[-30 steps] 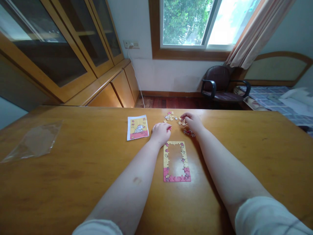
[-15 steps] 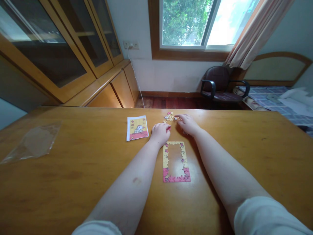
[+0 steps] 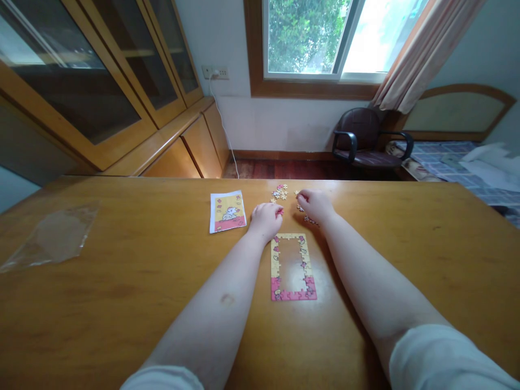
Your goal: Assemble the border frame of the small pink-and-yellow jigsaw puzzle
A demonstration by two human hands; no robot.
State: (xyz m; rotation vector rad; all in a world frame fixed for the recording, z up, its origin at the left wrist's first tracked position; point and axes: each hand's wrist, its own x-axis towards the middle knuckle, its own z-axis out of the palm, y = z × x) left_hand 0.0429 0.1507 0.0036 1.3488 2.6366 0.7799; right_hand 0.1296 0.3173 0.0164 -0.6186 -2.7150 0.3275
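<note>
A jigsaw border frame [image 3: 293, 267], yellow above and pink below, lies on the wooden table [image 3: 122, 281] between my forearms, its middle still bare wood. Just beyond its top left corner rests my left hand [image 3: 266, 218], curled in a loose fist with a small pink piece at the fingertips. My right hand [image 3: 314, 203] is further back, fingers bent down onto loose puzzle pieces [image 3: 280, 192] scattered near the table's far edge; what they pinch is too small to make out. A picture card [image 3: 227, 211] showing the puzzle's image lies left of my left hand.
A clear plastic bag [image 3: 51, 234] lies at the table's left side. Behind the table are wooden glass-door cabinets [image 3: 101, 81], a window [image 3: 325, 38] with a curtain, a dark office chair [image 3: 365, 141], and a bed [image 3: 459, 162] at the right.
My right hand slid left among the loose pieces, then drew back slightly with its fingers curling. My left hand and the puzzle frame stayed put.
</note>
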